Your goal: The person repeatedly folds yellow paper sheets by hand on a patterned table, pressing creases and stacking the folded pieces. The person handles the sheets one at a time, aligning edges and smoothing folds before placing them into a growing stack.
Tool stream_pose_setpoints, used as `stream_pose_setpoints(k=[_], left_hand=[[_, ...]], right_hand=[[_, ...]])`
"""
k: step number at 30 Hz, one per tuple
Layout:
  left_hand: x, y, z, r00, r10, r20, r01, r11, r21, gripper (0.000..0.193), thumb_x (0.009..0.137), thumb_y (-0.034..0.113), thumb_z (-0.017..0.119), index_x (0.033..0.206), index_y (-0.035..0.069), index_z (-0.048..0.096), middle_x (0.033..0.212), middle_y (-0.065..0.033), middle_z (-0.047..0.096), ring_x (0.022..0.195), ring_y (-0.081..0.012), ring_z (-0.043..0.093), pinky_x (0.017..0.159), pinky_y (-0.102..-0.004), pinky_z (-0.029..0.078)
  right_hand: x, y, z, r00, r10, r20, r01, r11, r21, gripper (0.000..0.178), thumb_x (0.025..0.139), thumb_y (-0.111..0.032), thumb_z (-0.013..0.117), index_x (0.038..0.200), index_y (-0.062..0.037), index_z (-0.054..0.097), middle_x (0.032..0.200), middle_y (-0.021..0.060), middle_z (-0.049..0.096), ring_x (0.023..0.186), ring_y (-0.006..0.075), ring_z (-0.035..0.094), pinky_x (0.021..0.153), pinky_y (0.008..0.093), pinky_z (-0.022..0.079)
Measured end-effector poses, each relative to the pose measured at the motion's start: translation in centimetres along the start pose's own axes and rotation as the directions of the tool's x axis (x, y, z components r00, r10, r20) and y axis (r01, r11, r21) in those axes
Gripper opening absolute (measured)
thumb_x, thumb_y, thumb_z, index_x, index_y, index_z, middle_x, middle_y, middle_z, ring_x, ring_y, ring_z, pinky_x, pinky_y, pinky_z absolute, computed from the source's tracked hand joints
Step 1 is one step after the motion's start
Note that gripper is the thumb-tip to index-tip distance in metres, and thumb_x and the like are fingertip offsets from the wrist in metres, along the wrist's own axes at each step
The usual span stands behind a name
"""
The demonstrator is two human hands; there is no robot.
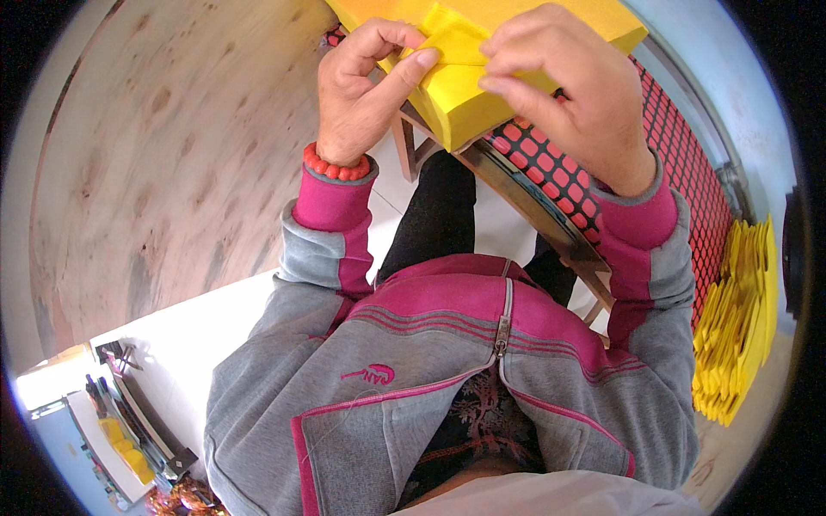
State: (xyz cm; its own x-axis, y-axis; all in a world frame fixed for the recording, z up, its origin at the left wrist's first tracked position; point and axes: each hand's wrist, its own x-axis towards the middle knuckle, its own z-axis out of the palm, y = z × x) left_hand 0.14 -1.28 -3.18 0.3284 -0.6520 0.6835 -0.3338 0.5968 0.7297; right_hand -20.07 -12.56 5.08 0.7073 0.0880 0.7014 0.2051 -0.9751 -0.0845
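Observation:
A thick stack of yellow paper sheets [469, 107] lies on a red mesh surface [551, 163] in front of me. My left hand [361, 86] pinches the edge of the top yellow sheet [452, 39] between thumb and fingers at the stack's near corner. My right hand [559, 86] rests over the stack, its fingers closed on the same sheet, which is folded or lifted between the two hands. A red bead bracelet [335, 168] circles my left wrist. Grey and pink jacket sleeves cover both forearms.
A large wooden board [172, 172] curves along the left. Another pile of yellow sheets [736, 327] lies at the right beside the red mesh. A white floor [189, 335] shows below left, with shelves and small items [120, 430] at the lower left corner.

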Motion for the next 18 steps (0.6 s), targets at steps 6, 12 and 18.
stream_pose_setpoints(k=[6,12,18], left_hand=[[-0.2,-0.6,0.2,0.998,0.044,-0.045,-0.046,0.998,-0.051,0.017,0.094,-0.005,0.068,0.106,0.002,0.058,0.099,-0.0032,0.067,0.094,-0.0099,0.065,0.082,-0.0234,0.053],[-0.3,-0.7,-0.5,0.998,0.056,0.022,-0.053,0.991,-0.121,0.008,0.098,-0.001,0.062,0.105,0.001,0.061,0.1,-0.0042,0.068,0.093,-0.0115,0.064,0.088,-0.0262,0.051],[0.1,0.3,-1.6,0.981,0.026,0.191,-0.028,1.0,0.008,0.016,0.09,0.001,0.062,0.102,0.002,0.073,0.106,-0.0047,0.073,0.104,-0.0157,0.065,0.109,-0.0369,0.042]], right_hand=[[-0.5,-0.9,1.1,0.989,-0.032,0.141,0.052,0.988,-0.143,0.022,0.075,-0.006,0.077,0.096,-0.0053,0.07,0.105,0.0083,0.069,0.094,0.0284,0.067,0.078,0.0375,0.055],[-0.6,-0.5,1.8,0.995,-0.086,0.059,0.092,0.988,-0.12,0.019,0.078,-0.003,0.074,0.095,-0.0037,0.068,0.103,0.0095,0.069,0.094,0.0289,0.068,0.079,0.0381,0.056],[-0.8,-0.4,2.6,0.999,0.039,0.009,-0.039,0.999,-0.009,0.012,0.085,-0.001,0.07,0.095,-0.001,0.064,0.1,0.0128,0.069,0.092,0.0309,0.068,0.079,0.038,0.054]])
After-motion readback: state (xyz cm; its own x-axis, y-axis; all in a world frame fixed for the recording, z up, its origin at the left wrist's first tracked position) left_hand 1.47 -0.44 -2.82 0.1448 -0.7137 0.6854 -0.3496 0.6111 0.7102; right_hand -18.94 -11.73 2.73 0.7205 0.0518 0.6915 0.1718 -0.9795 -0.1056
